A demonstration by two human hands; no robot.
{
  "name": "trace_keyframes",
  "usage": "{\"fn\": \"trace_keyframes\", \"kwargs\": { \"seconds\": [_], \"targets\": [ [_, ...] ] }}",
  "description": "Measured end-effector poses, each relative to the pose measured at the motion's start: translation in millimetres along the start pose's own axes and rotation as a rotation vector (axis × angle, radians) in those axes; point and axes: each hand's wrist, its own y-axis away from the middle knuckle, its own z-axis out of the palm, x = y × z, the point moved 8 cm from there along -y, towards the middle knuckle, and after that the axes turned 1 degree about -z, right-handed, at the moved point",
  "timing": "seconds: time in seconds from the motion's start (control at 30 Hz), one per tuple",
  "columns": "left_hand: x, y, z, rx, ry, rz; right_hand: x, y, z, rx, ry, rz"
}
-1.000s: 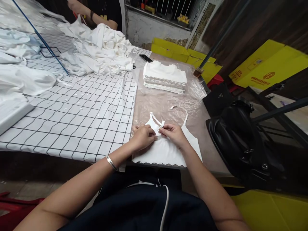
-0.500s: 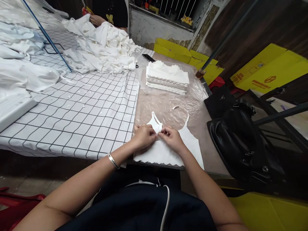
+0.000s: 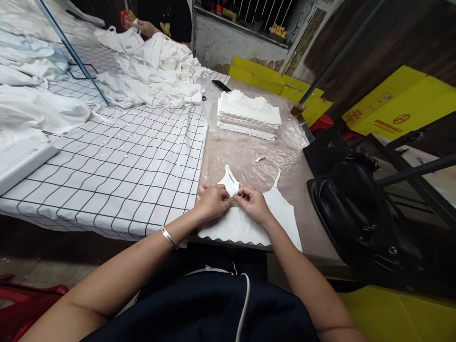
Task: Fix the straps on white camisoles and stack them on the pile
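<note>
A small white strappy top (image 3: 249, 225) with a scalloped hem lies flat at the table's near edge. My left hand (image 3: 213, 203) and my right hand (image 3: 253, 204) meet over its upper left part. Both pinch a folded white strap piece (image 3: 231, 184) of the top between their fingertips. A silver bangle sits on my left wrist. The top's right strap (image 3: 276, 177) lies free on the clear plastic sheet.
A stack of folded white tops (image 3: 249, 115) stands further back, a phone (image 3: 221, 86) behind it. A heap of loose white garments (image 3: 156, 76) lies on the checked cloth (image 3: 124, 166); another person's hand (image 3: 140, 26) works there. A black bag (image 3: 359, 213) sits right.
The strap loop that stood up between my hands a second ago is now folded down tighter under my fingertips. The other person's hand moved left behind the heap.
</note>
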Motion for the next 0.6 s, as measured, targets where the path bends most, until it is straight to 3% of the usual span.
{"fn": "trace_keyframes", "kwargs": {
  "seconds": [0.43,0.5,0.6],
  "targets": [
    [-2.2,0.3,1.6,0.026,0.021,0.022,-14.5,4.3,-8.0,-0.04,0.233,-0.13],
    [-1.1,1.8,2.2,0.018,-0.015,0.032,-9.2,4.5,-8.2,-0.039,0.162,-0.066],
    [1.0,5.3,0.3,0.033,-0.119,0.06,7.1,-0.4,-1.7,-0.048,-0.23,0.183]
  ]
}}
